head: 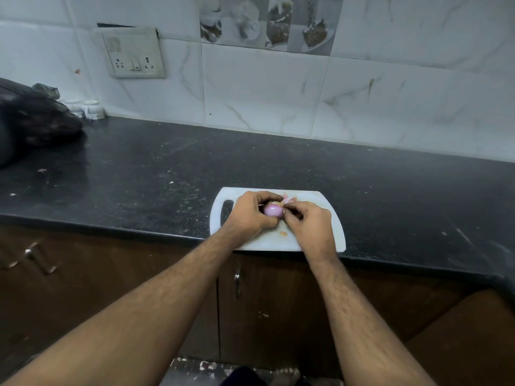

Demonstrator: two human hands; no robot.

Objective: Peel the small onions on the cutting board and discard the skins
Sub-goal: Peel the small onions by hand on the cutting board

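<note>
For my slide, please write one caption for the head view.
Left hand holds a small onion over the cutting board while the right hand pinches its skin.

Dark bag (33, 121), white cups (83, 108), wall socket (133, 52).

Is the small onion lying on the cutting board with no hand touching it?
No, the left hand holds the small onion above the cutting board, while the right hand pinches at its skin.
</note>
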